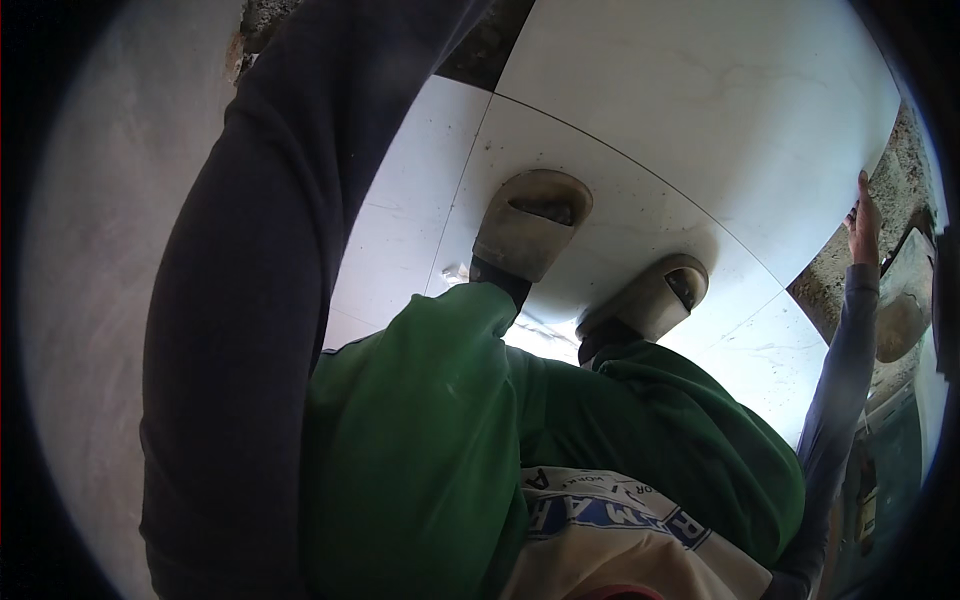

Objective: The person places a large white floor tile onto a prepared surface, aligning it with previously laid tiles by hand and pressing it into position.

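Observation:
A large white, faintly veined floor tile (pixel 700 120) spans the top right, lined up along a curved-looking seam with the laid tiles nearer me. At its right edge is my right hand (pixel 865 230), its fingers closed on the rim near the tile's corner. My left arm (pixel 250 300), in a dark sleeve, reaches forward past the top of the picture. The left hand itself is out of sight.
My feet, in tan slides (pixel 535 220), stand on laid white tiles (pixel 400 220). A grey wall (pixel 120 250) rises at the left. Rough, gritty ground (pixel 825 285) shows at the right, beside a rounded pale object (pixel 903 310). A dark gap (pixel 487 45) lies left of the large tile.

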Demonstrator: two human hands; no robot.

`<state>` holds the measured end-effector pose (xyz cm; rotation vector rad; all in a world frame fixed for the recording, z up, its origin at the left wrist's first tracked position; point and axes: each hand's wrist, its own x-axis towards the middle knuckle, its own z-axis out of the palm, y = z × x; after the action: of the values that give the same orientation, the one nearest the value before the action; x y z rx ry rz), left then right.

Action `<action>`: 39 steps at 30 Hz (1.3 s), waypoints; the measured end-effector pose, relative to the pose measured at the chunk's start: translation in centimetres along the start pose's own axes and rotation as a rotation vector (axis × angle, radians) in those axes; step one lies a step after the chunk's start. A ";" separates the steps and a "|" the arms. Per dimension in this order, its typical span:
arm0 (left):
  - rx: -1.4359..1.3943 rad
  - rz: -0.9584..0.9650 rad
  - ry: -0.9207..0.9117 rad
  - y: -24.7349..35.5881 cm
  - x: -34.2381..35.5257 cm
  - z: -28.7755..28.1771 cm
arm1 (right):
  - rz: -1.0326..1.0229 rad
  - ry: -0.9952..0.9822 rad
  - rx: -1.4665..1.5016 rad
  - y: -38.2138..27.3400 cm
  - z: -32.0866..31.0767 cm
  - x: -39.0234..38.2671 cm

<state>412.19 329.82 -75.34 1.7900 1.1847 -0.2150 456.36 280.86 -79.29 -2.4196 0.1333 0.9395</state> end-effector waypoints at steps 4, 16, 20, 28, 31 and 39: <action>-0.036 -0.003 0.024 0.0 -0.2 0.3 | 0.025 0.004 -0.029 0.1 -0.2 0.5; -0.117 0.101 0.001 -1.3 -0.1 0.0 | 0.007 0.003 -0.046 0.6 -0.1 1.0; -0.077 0.118 -0.099 -4.9 1.5 -1.5 | -0.252 -0.376 0.037 1.9 -0.4 -1.3; 0.224 0.406 0.016 -11.0 12.6 -1.0 | -0.399 -0.176 -0.018 -3.6 0.5 -6.3; 0.493 0.248 0.100 -11.1 13.8 -0.9 | -0.500 -0.198 -0.023 -4.0 0.2 -8.1; 0.230 0.244 -0.095 -7.3 9.0 -1.9 | -0.474 -0.210 -0.002 -3.2 -0.5 -6.5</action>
<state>410.44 337.51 -84.05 2.0818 0.8935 -0.2989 452.67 282.71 -73.36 -2.1881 -0.4951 0.9529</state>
